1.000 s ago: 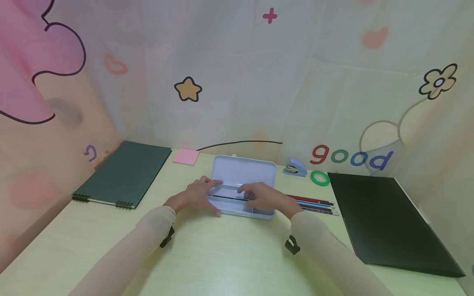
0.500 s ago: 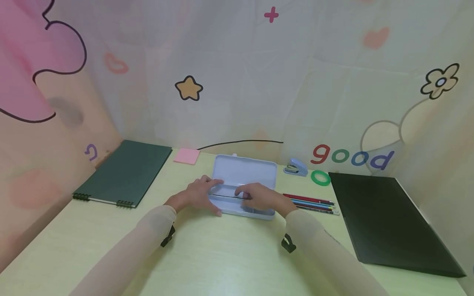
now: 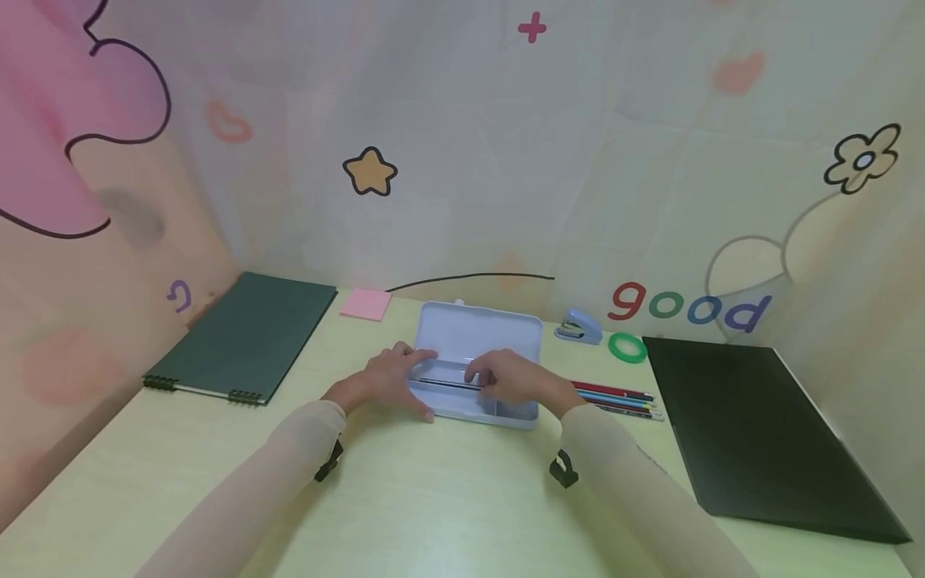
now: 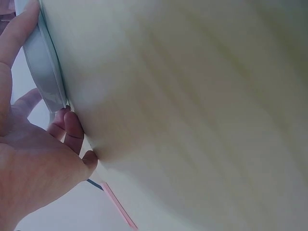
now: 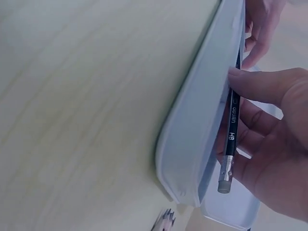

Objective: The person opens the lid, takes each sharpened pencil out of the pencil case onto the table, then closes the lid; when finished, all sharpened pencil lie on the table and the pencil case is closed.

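A light-blue pencil case [image 3: 478,333] lies with its lid raised at the middle of the table. My left hand [image 3: 385,380] grips the case's left end, thumb at the near edge and fingers toward the back. In the right wrist view, a black HB pencil [image 5: 232,122] with a metal ferrule and grey eraser is pinched by my right hand [image 5: 274,130]. The pencil lies lengthwise along the case opening; its far end is hidden by the case wall and my hands. My right hand's fingers reach over the right half of the case.
Several pencils [image 3: 617,399] lie to the right of the case. Behind them are a blue stapler [image 3: 580,327] and green tape roll [image 3: 627,348]. A black folder [image 3: 766,437] lies far right; a dark green spiral notebook [image 3: 249,333] and pink sticky notes [image 3: 365,304] are left.
My right hand has shifted slightly over the case, first left, then a little back to the right, with the pencil. My left hand stays at the case's left end.
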{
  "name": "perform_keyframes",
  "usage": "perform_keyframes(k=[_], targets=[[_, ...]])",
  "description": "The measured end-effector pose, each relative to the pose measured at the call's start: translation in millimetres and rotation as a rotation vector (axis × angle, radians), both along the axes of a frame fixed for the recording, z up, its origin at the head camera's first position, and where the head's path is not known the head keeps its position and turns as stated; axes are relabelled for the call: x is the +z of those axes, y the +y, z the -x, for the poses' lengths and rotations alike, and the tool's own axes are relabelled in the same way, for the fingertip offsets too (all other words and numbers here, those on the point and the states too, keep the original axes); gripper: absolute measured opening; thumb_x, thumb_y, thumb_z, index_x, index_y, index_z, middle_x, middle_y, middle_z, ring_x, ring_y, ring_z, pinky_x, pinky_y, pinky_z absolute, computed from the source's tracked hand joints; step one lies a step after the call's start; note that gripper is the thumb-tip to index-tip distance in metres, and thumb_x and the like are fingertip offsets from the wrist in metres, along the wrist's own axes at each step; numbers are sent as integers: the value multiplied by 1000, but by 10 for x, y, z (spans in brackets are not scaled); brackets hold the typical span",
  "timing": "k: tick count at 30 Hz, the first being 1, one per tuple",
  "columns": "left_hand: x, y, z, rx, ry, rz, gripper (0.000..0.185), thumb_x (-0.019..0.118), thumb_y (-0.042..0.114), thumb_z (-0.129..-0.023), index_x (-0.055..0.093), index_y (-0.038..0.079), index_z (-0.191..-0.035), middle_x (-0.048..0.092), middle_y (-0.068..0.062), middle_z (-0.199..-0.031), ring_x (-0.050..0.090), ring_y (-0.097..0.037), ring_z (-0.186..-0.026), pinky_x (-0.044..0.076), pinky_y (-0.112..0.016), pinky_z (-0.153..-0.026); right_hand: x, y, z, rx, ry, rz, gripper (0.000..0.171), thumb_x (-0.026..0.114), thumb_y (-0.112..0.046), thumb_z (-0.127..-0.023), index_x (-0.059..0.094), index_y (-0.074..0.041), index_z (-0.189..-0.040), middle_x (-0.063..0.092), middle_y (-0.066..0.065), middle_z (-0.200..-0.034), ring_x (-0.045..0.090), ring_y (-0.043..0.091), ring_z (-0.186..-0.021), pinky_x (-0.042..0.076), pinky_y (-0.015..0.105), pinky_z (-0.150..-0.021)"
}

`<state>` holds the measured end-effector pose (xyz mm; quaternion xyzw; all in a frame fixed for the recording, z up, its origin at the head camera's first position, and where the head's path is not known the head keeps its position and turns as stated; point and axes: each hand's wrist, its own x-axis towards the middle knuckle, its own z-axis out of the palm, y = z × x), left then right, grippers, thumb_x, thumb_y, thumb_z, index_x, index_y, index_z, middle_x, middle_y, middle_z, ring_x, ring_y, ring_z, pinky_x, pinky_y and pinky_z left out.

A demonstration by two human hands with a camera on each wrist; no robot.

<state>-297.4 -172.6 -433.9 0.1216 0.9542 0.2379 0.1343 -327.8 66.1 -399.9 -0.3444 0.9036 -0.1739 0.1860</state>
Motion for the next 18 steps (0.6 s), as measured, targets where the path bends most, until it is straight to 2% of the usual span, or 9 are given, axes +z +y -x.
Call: perform_keyframes(k=[12,18], targets=[[-4,9,0,7,-16,-2,100,88,52,-69,38,31,-153,38,-13,-146,40,-33,-126,42,-54,-105,116,-26,27,45,-26,-64,27,68,-1,-90,72,-13,-114,69,-1,-96,58,14,-87,52,32,-87],[-13,3,4,2,-4,-2,101,88,52,-68,38,31,-153,39,-13,-147,41,-33,-126,41,-55,-105,198,57,37,37,-34,-58,31,66,-1,-90,71,-15,-118,70,0,-101,59,16,-92,52,36,-91]])
